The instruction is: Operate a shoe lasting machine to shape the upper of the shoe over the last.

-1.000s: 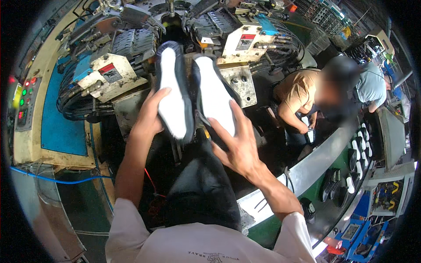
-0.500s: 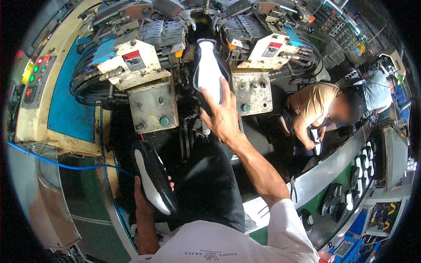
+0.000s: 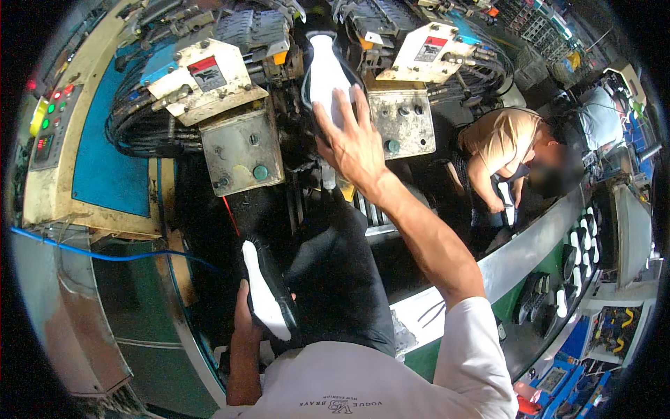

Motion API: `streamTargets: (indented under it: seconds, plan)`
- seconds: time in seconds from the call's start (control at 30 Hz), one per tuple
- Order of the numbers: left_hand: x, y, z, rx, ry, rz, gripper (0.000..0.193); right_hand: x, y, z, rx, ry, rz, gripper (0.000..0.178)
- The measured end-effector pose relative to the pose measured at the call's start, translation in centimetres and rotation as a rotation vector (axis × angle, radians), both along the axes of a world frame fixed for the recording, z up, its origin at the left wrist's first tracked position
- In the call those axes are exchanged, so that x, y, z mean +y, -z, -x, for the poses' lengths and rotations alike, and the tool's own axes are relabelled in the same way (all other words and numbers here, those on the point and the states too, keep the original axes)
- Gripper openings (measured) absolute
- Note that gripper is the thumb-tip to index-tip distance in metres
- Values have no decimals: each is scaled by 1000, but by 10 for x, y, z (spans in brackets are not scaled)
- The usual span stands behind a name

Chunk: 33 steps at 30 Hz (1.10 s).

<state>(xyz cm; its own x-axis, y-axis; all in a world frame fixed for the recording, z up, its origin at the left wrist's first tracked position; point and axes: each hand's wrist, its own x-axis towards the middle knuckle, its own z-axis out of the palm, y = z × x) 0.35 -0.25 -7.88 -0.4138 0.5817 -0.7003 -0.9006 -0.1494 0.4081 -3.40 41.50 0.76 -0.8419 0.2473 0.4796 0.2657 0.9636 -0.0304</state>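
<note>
My left hand (image 3: 242, 311) grips a black shoe upper (image 3: 285, 286) low by my left thigh, its white sole side (image 3: 262, 297) turned up. Part of that hand is hidden behind the upper. Ahead of me, a second black shoe upper with a white underside (image 3: 326, 73) sits sole side up in the middle of the machine, toe end nearer me. My right hand (image 3: 354, 143) rests on its near end, fingers stretched out and spread over the white surface.
Metal control boxes (image 3: 244, 153) and cream plates (image 3: 207, 77) with hoses flank the machine's centre. A panel with lit buttons (image 3: 52, 126) stands at left, a blue cable (image 3: 125, 257) below. At right, a co-worker (image 3: 506, 150) handles another shoe beside a green conveyor (image 3: 516, 349) carrying several shoes.
The shoe in my left hand has turned, showing more of its white sole side, and moved slightly right. My right hand remains on the machine's shoe. The whole view has shifted a little.
</note>
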Motion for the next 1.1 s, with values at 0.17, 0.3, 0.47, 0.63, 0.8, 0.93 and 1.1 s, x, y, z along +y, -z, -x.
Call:
streamTargets:
  seconds: [0.17,0.3,0.47,0.63,0.8,0.93,1.1]
  plan:
    - [43,4,22,63,54,128,86,35,-20,52,35,-8,29,78]
    - [79,11,45,50,106,7,80,71,-31,94,29,-4,53,75]
    - [110,18,62,39,80,-68,62,98,-41,116,80,-66,1,71]
    - [122,29,70,-22,169,-145,65,87,-57,116,58,-15,-50,72]
    - [116,31,68,83,194,-15,78,78,-70,131,74,27,-93,47]
    - [101,28,62,-15,142,-102,76,80,-74,133,33,37,-37,51]
    - [74,24,50,-22,173,-139,76,51,-43,88,175,-61,37,62]
